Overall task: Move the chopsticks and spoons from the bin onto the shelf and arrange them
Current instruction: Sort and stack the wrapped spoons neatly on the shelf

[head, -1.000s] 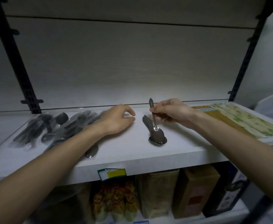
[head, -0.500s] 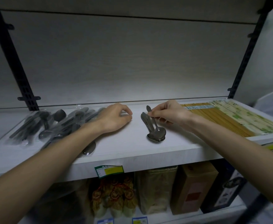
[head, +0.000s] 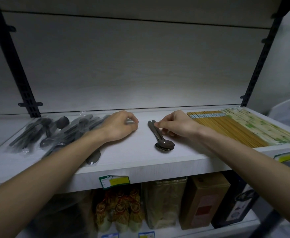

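A small stack of metal spoons [head: 165, 145] lies in the middle of the white shelf [head: 132, 157], bowls toward me. My right hand [head: 177, 125] pinches the far handle end of the top spoon, which lies flat on the stack. My left hand [head: 120, 126] rests on the shelf just left of the stack, fingers loosely curled and holding nothing I can see. Clear bags of dark spoons [head: 54, 133] lie at the left. One loose spoon [head: 93, 158] shows beside my left forearm. Yellow chopsticks [head: 226, 129] and paper-wrapped chopsticks [head: 261, 129] lie at the right.
Black slotted uprights [head: 20, 71] stand at both back corners. A green and yellow price tag [head: 114, 182] hangs on the shelf's front edge. On the shelf below stand brown boxes [head: 204, 200] and bagged goods [head: 120, 208]. The bin is not in view.
My right hand has lowered the spoon it held tilted up, laying it flat on the stack. My left hand has stayed in place.
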`<move>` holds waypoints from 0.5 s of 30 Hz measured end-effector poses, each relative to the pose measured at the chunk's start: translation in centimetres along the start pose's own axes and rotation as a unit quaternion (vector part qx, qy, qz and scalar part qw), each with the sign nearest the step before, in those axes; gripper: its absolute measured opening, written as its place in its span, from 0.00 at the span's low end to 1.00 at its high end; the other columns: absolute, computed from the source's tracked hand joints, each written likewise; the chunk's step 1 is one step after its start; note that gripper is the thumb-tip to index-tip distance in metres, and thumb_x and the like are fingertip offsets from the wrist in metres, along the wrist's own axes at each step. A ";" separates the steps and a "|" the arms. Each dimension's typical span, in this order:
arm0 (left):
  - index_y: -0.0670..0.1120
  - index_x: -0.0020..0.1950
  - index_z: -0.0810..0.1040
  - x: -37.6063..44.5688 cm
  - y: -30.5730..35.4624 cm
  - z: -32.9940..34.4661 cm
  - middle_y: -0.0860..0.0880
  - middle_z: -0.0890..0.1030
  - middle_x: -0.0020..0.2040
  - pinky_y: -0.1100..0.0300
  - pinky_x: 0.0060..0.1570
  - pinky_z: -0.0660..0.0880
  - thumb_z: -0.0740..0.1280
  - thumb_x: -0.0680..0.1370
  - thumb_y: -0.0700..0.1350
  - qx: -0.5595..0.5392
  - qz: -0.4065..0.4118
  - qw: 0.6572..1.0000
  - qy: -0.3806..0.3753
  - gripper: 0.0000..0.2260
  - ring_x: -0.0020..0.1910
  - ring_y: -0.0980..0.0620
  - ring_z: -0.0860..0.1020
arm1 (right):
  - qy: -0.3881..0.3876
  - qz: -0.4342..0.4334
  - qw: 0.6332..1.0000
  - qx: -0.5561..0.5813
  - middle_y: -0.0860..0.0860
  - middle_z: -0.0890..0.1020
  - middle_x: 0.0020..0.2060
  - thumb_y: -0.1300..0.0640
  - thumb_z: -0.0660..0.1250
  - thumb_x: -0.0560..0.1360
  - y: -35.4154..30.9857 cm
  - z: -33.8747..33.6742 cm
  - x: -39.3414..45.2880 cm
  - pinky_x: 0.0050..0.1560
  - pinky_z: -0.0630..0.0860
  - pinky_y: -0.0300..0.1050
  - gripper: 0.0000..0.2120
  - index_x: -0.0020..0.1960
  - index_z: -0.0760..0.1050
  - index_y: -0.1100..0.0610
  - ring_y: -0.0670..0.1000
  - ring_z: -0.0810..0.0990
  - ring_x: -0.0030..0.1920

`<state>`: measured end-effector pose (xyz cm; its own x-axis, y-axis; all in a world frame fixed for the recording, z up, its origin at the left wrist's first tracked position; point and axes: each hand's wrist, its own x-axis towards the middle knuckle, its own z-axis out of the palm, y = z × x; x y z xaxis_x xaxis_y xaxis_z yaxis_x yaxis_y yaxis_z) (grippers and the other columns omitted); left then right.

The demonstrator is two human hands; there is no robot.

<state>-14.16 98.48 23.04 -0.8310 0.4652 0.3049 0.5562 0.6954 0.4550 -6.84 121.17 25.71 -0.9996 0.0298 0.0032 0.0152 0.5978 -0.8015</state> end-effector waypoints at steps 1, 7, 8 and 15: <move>0.58 0.51 0.81 0.1 0.0 0.0 0.54 0.83 0.59 0.50 0.63 0.74 0.69 0.78 0.51 0.001 -0.001 1.000 -0.001 0.03 0.61 0.52 0.78 | -0.001 -0.003 1.000 -0.012 0.51 0.83 0.35 0.50 0.73 0.76 -0.1 0.0 -0.1 0.33 0.72 0.38 0.13 0.47 0.85 0.61 0.45 0.75 0.29; 0.58 0.51 0.82 0.1 0.0 -0.1 0.55 0.83 0.59 0.47 0.63 0.74 0.69 0.78 0.52 0.004 0.001 1.000 -0.002 0.04 0.61 0.51 0.78 | 0.004 -0.005 0.995 -0.103 0.57 0.87 0.41 0.41 0.79 0.67 -1.0 0.2 -0.9 0.40 0.74 0.43 0.23 0.48 0.85 0.60 0.48 0.79 0.37; 0.58 0.51 0.82 0.1 0.1 -0.1 0.55 0.83 0.59 0.47 0.63 0.74 0.69 0.78 0.52 0.004 0.000 1.000 -0.001 0.04 0.61 0.51 0.78 | 0.009 -0.007 0.992 -0.124 0.57 0.87 0.43 0.41 0.79 0.66 -1.1 0.3 -1.0 0.41 0.74 0.43 0.23 0.48 0.85 0.60 0.48 0.79 0.39; 0.57 0.51 0.83 0.0 0.0 -0.1 0.55 0.83 0.58 0.48 0.63 0.75 0.67 0.75 0.56 -0.002 -0.017 1.000 -0.003 0.09 0.60 0.51 0.78 | 0.038 -0.012 0.987 -0.154 0.57 0.86 0.42 0.50 0.78 0.67 -1.1 1.2 -0.9 0.51 0.81 0.53 0.16 0.47 0.84 0.61 0.56 0.84 0.46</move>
<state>-14.14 98.45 23.13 -0.8495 0.4446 0.2841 0.5275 0.7083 0.4691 -6.03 119.50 25.88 -0.9951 0.0652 0.0738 0.0102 0.8134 -0.5816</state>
